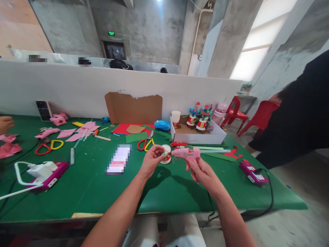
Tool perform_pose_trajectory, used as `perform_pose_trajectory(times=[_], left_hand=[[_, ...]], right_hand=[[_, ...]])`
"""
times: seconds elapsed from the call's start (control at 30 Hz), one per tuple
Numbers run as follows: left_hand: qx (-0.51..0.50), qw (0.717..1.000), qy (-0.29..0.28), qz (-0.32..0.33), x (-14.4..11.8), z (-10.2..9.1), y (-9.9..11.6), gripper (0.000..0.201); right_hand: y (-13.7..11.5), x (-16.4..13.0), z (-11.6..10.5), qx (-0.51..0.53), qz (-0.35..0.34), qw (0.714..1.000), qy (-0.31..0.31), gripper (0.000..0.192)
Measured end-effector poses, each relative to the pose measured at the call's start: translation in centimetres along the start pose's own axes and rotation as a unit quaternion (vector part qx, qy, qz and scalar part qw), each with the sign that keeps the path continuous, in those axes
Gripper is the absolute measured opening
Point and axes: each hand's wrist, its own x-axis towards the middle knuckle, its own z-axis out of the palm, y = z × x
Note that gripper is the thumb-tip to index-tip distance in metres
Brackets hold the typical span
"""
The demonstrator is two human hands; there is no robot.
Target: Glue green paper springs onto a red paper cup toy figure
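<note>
My right hand point(203, 173) grips a pink hot glue gun point(186, 154) by its handle, nozzle pointing left. My left hand point(151, 159) pinches a small pale craft piece point(164, 154) right at the nozzle tip. Both hands hover above the green table cover point(89, 185), close to a white tape roll point(166, 158) lying just behind them.
Red-and-yellow scissors point(145, 143), pink paper scraps point(77, 132), a white box point(197, 135) with paper-cup figures point(200, 118), and purple power strips point(47, 175) point(252, 173) lie around. Another person's hand point(5, 124) is at far left; a person in black point(295, 113) stands right.
</note>
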Motion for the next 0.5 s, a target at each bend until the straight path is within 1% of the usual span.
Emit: perform_pose_trajectory(times=[0.5], left_hand=[[0.01, 1.0, 0.003, -0.006, 0.03, -0.04, -0.06, 0.044]], right_hand=[[0.05, 0.12, 0.21, 0.01, 0.002, 1.0, 0.007, 0.051]])
